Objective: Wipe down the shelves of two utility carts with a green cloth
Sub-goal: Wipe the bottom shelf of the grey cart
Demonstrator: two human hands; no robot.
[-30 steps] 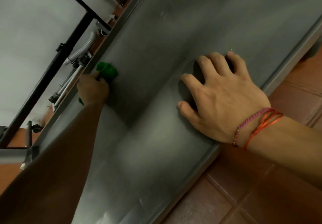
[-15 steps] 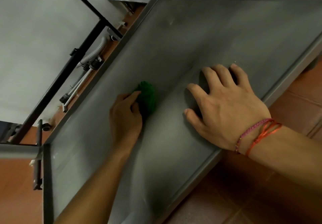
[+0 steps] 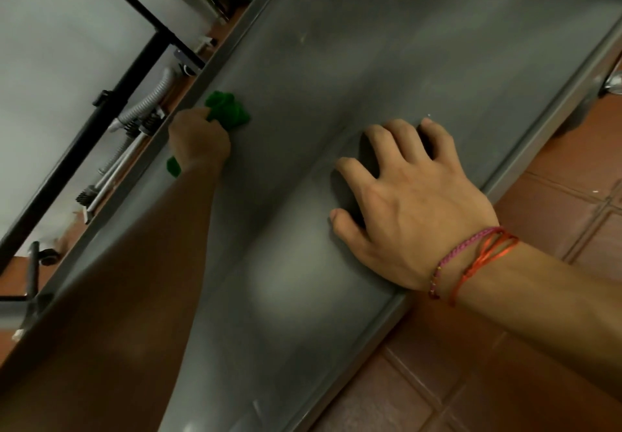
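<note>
Most of the view is filled by a grey metal shelf (image 3: 404,61), bounded by a raised rim on every side that can be seen. Red-brown floor (image 3: 555,202) tiles are seen beyond its right edge. A white panel (image 3: 50,61) crossed by a black frame (image 3: 134,71) is seen beyond its left edge.

The left forearm is stretched across the shelf from the lower left, and the left hand (image 3: 198,144) is placed close to the left rim. The cloth (image 3: 229,113) is gripped in that hand, with the fingers curled round it. A bunched green lump is shown ahead of the knuckles, and a small green end is shown at the hand's outer side. The cloth is held down on the shelf, just beside the left rim.

The right hand (image 3: 410,209) is laid on the shelf near the right rim. Nothing is held in it; the fingers are spread wide and the fingertips are set on the metal.

A ribbed grey hose (image 3: 148,102) is seen just outside the left rim, near the frame. Pink and orange bracelets (image 3: 471,256) are worn at the right wrist.
</note>
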